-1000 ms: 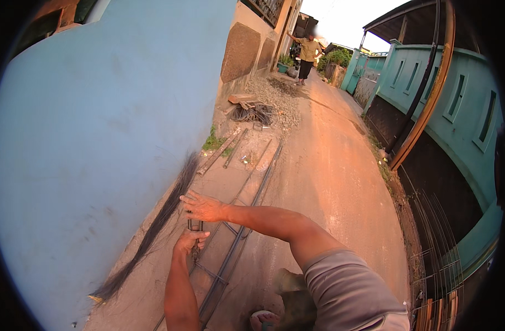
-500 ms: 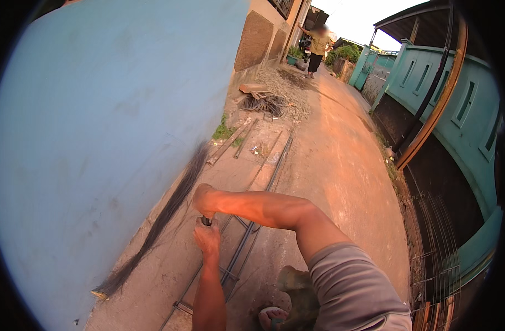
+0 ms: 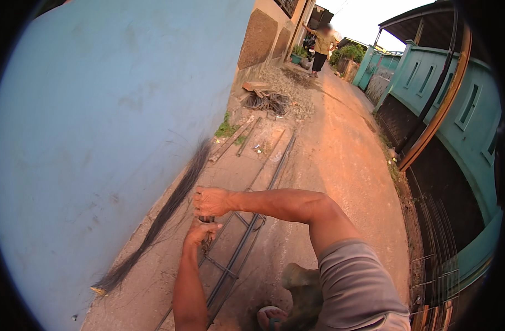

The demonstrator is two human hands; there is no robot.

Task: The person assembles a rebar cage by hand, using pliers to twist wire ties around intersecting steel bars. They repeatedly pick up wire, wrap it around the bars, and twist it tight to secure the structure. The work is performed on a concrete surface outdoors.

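Observation:
Over a steel rebar frame [image 3: 228, 270] lying on the ground, my two hands meet close together. My right hand [image 3: 212, 201] is closed in a fist, knuckles showing, around the top of a dark-handled hand tool [image 3: 207, 219]. Just below it my left hand [image 3: 200, 231] is wrapped round the same tool, its thumb stretched across. The tool's lower end comes near a cross bar of the frame, and its exact kind is mostly hidden by my fingers. Beside my hands, a long bundle of thin black wire [image 3: 167, 215] lies along the foot of the blue wall.
The blue wall [image 3: 98, 138] rises close on the left. Farther ahead lie wooden strips [image 3: 230, 140], a coil of dark wire [image 3: 266, 102] and gravel [image 3: 296, 91]. A person [image 3: 321, 47] stands up the lane. A wooden post [image 3: 440, 110] leans by the green wall.
My right fist has turned so that its knuckles show. My left hand has shifted slightly left, its thumb now visible, and more of the tool shows below it.

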